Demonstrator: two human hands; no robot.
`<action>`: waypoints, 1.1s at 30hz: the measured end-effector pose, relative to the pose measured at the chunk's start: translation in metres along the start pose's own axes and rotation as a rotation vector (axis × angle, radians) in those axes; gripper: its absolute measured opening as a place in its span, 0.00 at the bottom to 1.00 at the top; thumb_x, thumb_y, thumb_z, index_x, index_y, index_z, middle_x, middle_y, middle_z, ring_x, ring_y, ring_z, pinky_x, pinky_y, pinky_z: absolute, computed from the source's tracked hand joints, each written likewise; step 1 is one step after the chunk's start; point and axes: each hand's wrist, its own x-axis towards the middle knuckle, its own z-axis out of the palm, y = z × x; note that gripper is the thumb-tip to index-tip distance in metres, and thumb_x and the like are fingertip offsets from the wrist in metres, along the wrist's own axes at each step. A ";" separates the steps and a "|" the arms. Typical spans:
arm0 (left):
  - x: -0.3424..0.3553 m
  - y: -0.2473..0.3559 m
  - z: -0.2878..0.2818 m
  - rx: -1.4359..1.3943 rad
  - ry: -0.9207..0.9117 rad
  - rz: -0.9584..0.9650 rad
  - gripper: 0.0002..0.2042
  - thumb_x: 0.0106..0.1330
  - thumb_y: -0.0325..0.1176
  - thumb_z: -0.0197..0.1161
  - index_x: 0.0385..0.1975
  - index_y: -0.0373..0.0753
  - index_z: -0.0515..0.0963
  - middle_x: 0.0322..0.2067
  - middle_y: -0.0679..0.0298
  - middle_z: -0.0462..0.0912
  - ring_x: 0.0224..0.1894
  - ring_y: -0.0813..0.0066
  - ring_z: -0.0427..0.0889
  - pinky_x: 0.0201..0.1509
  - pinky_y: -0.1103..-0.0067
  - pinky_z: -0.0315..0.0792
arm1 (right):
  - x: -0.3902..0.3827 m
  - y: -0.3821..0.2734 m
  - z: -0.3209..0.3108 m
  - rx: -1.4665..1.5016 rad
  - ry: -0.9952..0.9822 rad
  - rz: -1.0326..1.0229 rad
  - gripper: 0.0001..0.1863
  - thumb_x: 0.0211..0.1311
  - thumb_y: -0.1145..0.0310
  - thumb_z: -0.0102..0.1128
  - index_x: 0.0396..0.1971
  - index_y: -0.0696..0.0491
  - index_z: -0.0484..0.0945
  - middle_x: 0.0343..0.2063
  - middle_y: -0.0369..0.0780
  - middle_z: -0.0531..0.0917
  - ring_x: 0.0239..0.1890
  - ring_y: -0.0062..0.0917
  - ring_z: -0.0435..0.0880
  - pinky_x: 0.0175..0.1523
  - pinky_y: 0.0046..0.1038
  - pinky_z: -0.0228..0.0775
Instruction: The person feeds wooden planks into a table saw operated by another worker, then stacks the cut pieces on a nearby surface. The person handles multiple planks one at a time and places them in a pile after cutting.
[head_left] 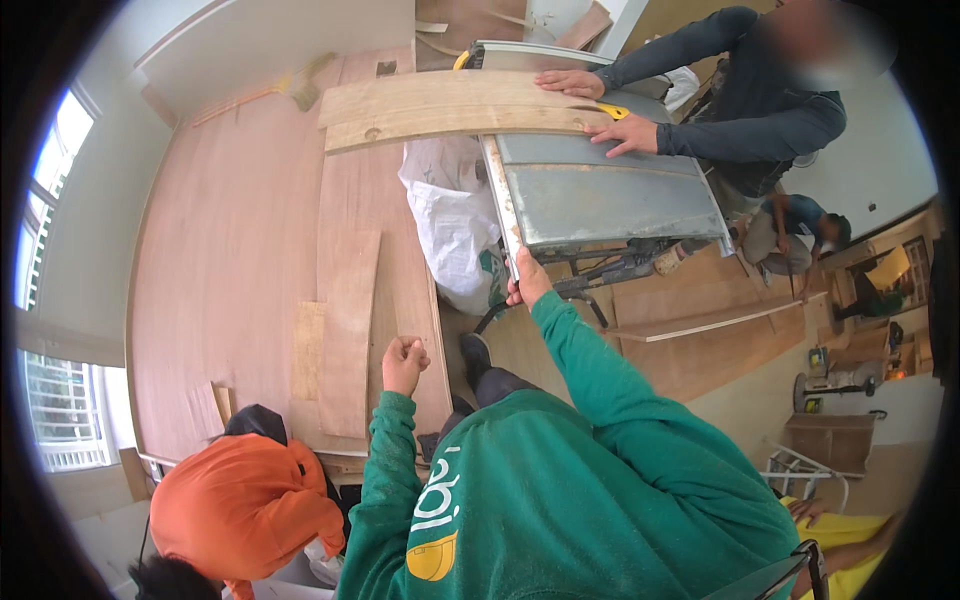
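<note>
Gripping the narrow, pale metal rail (pixel 502 190) on the left edge of the flat grey metal worktable (pixel 610 200), your right hand (pixel 534 281) is closed around its near end. Your left hand (pixel 405 366) hangs with its fingers curled, apart from the table; you show nothing sticking out of it, though I cannot tell whether something small is inside. The step in hand looks like steadying the table's edge while the co-worker's two bare hands (pixel 628 136), at one o'clock from your right hand, press on the long, light-brown wooden board (pixel 440 105). In my judgement, the next move calls for a firm hold on the rail, with your fingers clear of the board's path.

The rail lies directly in your right grip, running away toward eleven o'clock, where the board crosses over it. The board itself is well apart from both your hands: eleven o'clock from your right, roughly twelve from your left. A yellow-handled tool (pixel 612 111) sits beside the co-worker's hands. A crumpled white woven sack (pixel 450 215) stands at ten o'clock from your right hand.
</note>
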 end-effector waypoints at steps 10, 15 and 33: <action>0.085 0.077 0.023 -0.083 -0.032 0.114 0.17 0.65 0.41 0.57 0.40 0.31 0.70 0.29 0.60 0.75 0.28 0.74 0.78 0.33 0.79 0.76 | -0.004 -0.003 -0.001 0.029 -0.004 -0.001 0.33 0.66 0.41 0.31 0.37 0.59 0.70 0.14 0.38 0.72 0.11 0.20 0.69 0.19 0.25 0.71; 0.157 0.125 0.047 -0.350 -0.017 0.054 0.37 0.60 0.53 0.61 0.57 0.29 0.56 0.51 0.46 0.65 0.50 0.57 0.72 0.49 0.67 0.72 | -0.004 -0.005 0.000 -0.003 0.002 -0.025 0.31 0.66 0.42 0.31 0.39 0.59 0.69 0.16 0.39 0.73 0.12 0.21 0.71 0.19 0.25 0.70; 0.346 0.130 0.165 -0.789 -0.010 -0.160 0.20 0.61 0.30 0.60 0.49 0.26 0.65 0.46 0.49 0.72 0.48 0.53 0.75 0.52 0.58 0.71 | -0.009 -0.017 -0.007 -0.012 -0.087 -0.041 0.28 0.68 0.44 0.34 0.33 0.58 0.67 0.18 0.40 0.74 0.16 0.20 0.72 0.24 0.23 0.67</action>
